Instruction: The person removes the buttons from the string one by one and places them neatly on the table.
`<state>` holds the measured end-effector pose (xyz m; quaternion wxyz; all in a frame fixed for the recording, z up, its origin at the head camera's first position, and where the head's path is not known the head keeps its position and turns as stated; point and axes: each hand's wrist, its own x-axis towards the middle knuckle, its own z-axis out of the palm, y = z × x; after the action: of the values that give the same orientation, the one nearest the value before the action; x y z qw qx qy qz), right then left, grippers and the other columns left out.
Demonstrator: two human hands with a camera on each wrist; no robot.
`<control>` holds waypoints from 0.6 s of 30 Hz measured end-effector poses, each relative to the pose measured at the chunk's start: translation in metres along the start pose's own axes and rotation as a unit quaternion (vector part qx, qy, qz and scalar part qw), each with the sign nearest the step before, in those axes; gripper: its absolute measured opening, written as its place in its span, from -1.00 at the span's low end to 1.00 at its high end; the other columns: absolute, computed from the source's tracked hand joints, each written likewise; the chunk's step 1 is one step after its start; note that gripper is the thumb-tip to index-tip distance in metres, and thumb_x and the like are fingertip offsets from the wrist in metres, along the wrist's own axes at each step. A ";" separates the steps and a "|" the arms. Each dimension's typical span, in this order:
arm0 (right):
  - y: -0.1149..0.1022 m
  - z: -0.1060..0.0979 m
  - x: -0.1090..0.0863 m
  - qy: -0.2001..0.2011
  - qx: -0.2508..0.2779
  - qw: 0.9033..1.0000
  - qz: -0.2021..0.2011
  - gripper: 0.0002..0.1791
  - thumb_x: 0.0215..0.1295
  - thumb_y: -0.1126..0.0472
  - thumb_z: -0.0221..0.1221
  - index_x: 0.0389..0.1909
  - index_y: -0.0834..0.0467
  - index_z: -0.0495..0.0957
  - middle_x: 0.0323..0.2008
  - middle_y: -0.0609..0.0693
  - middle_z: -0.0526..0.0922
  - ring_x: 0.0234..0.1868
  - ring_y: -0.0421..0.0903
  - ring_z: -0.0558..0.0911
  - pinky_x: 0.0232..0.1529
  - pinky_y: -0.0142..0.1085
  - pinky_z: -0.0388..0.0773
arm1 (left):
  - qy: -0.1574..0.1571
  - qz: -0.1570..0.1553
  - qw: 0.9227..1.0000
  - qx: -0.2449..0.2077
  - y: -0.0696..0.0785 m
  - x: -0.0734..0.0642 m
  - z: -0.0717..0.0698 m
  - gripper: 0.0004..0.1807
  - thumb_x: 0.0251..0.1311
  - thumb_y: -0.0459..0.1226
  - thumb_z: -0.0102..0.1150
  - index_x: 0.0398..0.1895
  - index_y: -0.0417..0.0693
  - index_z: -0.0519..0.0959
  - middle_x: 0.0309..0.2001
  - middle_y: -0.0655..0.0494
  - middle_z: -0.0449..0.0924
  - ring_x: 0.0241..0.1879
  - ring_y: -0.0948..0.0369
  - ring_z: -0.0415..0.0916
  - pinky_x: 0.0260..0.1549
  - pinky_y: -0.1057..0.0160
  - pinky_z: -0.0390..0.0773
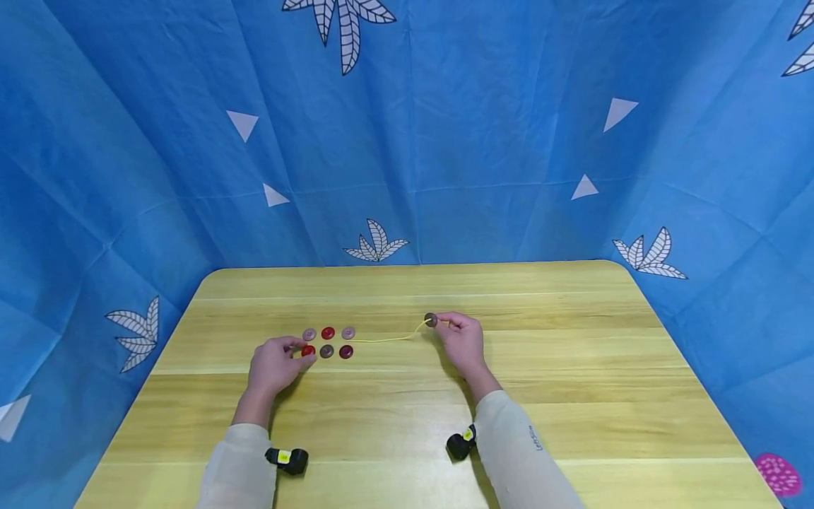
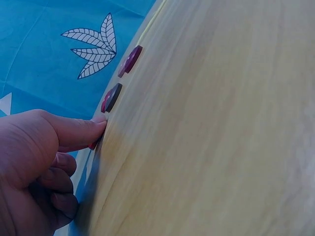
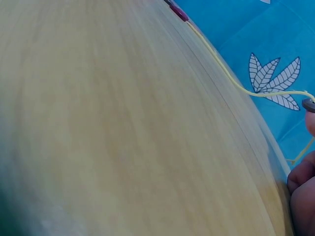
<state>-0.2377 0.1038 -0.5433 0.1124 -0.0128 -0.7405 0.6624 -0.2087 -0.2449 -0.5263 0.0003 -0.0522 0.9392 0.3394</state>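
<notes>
In the head view my left hand (image 1: pixel 275 365) has its thumb and a finger at either side of a red button (image 1: pixel 308 350), at the left end of the near row. Beside it in that row lie a grey-brown button (image 1: pixel 327 351) and a maroon button (image 1: pixel 346 351). The far row has a mauve button (image 1: pixel 309 334), a red one and another mauve one. My right hand (image 1: pixel 463 343) pinches a brown button (image 1: pixel 430 320) above the table. A yellow cord (image 1: pixel 388 340) runs from the buttons on the left to this brown button; its left end is not clear.
The wooden table (image 1: pixel 394 417) reaches back to a blue patterned curtain (image 1: pixel 413 141), which also hangs at both sides. Small black cameras sit on both wrists, the left one (image 1: pixel 289 460) and the right one (image 1: pixel 461 443).
</notes>
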 end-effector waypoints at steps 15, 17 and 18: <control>0.013 0.001 0.004 0.009 -0.008 1.000 -0.010 -0.94 0.19 0.27 0.42 -0.34 0.18 0.79 -0.79 -0.14 0.20 -0.71 -0.22 0.15 -0.64 -0.38 0.11 | -0.008 -0.007 1.000 -0.011 0.001 0.000 -0.002 -0.63 0.13 -0.17 0.47 -0.04 -0.17 0.70 -0.51 0.04 0.38 -0.50 0.11 0.28 -0.55 0.19 0.23; 0.012 0.002 0.004 0.009 -0.008 1.000 -0.011 -0.93 0.19 0.25 0.42 -0.34 0.18 0.79 -0.80 -0.14 0.20 -0.71 -0.22 0.15 -0.64 -0.38 0.11 | -0.011 -0.009 1.000 -0.017 0.000 0.000 -0.004 -0.62 0.12 -0.16 0.47 -0.03 -0.17 0.70 -0.51 0.04 0.38 -0.50 0.11 0.28 -0.56 0.20 0.23; 0.012 0.002 0.005 0.009 -0.009 1.000 -0.012 -0.93 0.19 0.26 0.42 -0.34 0.18 0.79 -0.80 -0.15 0.20 -0.71 -0.23 0.15 -0.64 -0.38 0.12 | -0.013 -0.009 1.000 -0.021 0.000 0.000 -0.005 -0.61 0.12 -0.16 0.47 -0.03 -0.17 0.69 -0.53 0.04 0.37 -0.52 0.11 0.28 -0.57 0.20 0.23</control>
<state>-0.2443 0.1040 -0.5551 0.1263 -0.0109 -0.7456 0.6542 -0.2086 -0.2483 -0.5229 0.0148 -0.0566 0.9312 0.3598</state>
